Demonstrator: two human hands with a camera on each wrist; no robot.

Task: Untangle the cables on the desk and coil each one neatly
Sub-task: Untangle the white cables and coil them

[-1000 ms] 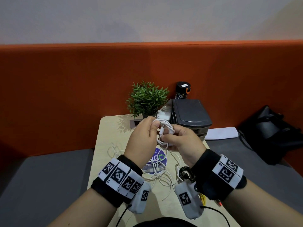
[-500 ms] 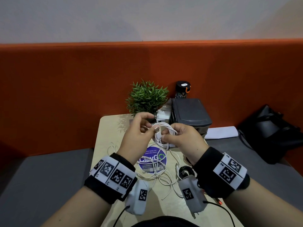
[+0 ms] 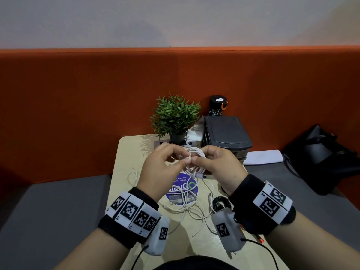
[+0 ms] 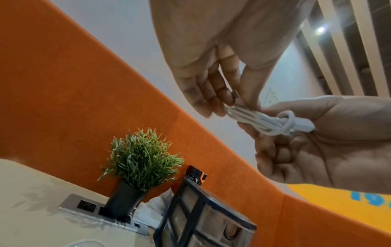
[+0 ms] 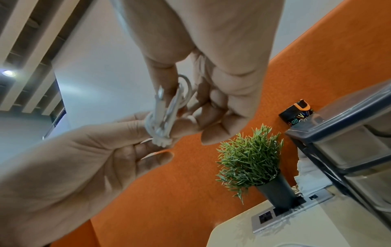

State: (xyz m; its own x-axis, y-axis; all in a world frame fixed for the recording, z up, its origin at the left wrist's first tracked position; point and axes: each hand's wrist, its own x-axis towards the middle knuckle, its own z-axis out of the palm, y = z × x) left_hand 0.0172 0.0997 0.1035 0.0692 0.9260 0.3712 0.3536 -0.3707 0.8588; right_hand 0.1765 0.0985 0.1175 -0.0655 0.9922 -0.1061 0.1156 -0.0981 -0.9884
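Observation:
A white cable [image 3: 195, 154], wound into a small coil with a turn wrapped round its middle, hangs above the desk [image 3: 128, 152] between both hands. My right hand [image 3: 200, 159] grips the bundle [image 4: 271, 122] in curled fingers. My left hand [image 3: 182, 160] pinches one end of the coil [image 4: 234, 104] between thumb and forefinger. The fingertips of the two hands meet. A plug [image 3: 202, 175] sticks out below the right hand. More loose white cables [image 3: 185, 205] lie tangled on the desk under my wrists, next to a black cable [image 3: 219, 203].
A potted plant [image 3: 175, 115], a dark drawer unit [image 3: 226, 133] and a black cup [image 3: 218, 105] stand at the desk's far end by a socket strip [image 5: 281, 215]. A blue round sticker [image 3: 184, 187] lies under the cables. An orange partition [image 3: 78, 106] runs behind. A black bag [image 3: 321, 158] sits at right.
My left hand came off the top of the coil and now pinches it at the middle, fingertips against the right hand's. Both hands sank slightly and spread apart.

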